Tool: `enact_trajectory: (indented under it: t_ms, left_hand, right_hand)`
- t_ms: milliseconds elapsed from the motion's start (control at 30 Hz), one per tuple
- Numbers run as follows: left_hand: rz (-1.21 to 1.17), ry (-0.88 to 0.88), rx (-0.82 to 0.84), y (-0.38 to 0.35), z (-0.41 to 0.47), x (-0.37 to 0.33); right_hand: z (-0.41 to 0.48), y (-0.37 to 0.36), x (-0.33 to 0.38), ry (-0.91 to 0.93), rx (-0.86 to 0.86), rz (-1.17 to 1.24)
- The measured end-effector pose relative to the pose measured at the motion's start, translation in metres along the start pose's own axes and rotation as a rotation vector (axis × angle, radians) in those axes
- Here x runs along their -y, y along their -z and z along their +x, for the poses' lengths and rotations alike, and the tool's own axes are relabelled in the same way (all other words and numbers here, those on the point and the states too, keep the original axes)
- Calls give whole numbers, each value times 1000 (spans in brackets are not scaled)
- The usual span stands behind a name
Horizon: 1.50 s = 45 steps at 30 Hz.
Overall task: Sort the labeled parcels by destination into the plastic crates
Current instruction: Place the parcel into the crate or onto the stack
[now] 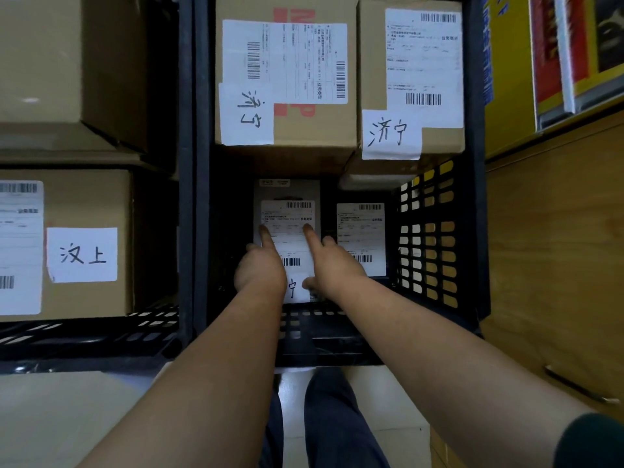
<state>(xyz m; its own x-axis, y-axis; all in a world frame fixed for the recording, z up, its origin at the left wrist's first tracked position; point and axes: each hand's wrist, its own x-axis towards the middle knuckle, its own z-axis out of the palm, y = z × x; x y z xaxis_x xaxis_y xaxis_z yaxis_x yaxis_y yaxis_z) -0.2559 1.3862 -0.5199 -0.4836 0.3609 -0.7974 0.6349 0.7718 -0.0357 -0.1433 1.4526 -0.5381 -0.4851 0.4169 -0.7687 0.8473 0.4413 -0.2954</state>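
white label paper is taking the press: the straight index fingers [266,236] of the left hand [260,268] and right hand [332,261], set apart, are pinning a flat parcel [290,216] to the black lattice crate [425,231] floor. two matte cardboard boxes [304,130], tagged alike, are already sitting behind it, so this parcel is looking nearly placed.

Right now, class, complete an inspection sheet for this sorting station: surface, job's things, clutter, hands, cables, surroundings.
Surface: pale floor in front of the black middle crate and left crate.
Job's things: middle crate holds the left 济宁 box, right 济宁 box, and, lower, a pressed parcel and a second flat parcel; left crate holds the 汶上 box; a plain box lies beyond it.
Clutter: nothing seen.
Hands: left hand and right hand, index fingers straight, press the pressed parcel's label.
Cables: nothing seen.
Surroundings: wooden cabinet on the right, yellow printed carton beyond it.
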Motion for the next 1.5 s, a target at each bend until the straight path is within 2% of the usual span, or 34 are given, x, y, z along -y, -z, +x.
enact_trajectory:
  t_ms: [100, 200, 333, 467, 533, 633, 1033, 1133, 1267, 1500]
  left_hand:
    - [-109, 10, -10, 9, -6, -1]
    - [-267, -72, -139, 24, -19, 0]
    - [-407, -344, -253, 52, -45, 9]
    - [-382, -640, -530, 85, -70, 22]
    - [-374, -724, -646, 96, -74, 28]
    - [-405, -762, -726, 101, -70, 36]
    - [-547, -818, -756, 94, -72, 49]
    - [-520, -794, -734, 95, -87, 58]
    - [-446, -732, -635, 108, -127, 74]
    - [-378, -752, -645, 156, -246, 93]
  right_hand:
    - [-3, 3, -4, -1, -7, 89]
    - [-6, 10, -9, -32, -60, 212]
    - [-13, 15, -9, -5, -59, 198]
    - [-12, 16, -2, -4, -81, 168]
    - [-9, 16, 2, -6, -80, 116]
    - [-5, 12, 6, -23, -82, 9]
    - [1, 10, 8, -16, -101, -223]
    - [-12, 19, 5, -63, -94, -122]
    - [-75, 50, 2, -88, -283, 135]
    - [-241, 127, 24, 99, -459, 195]
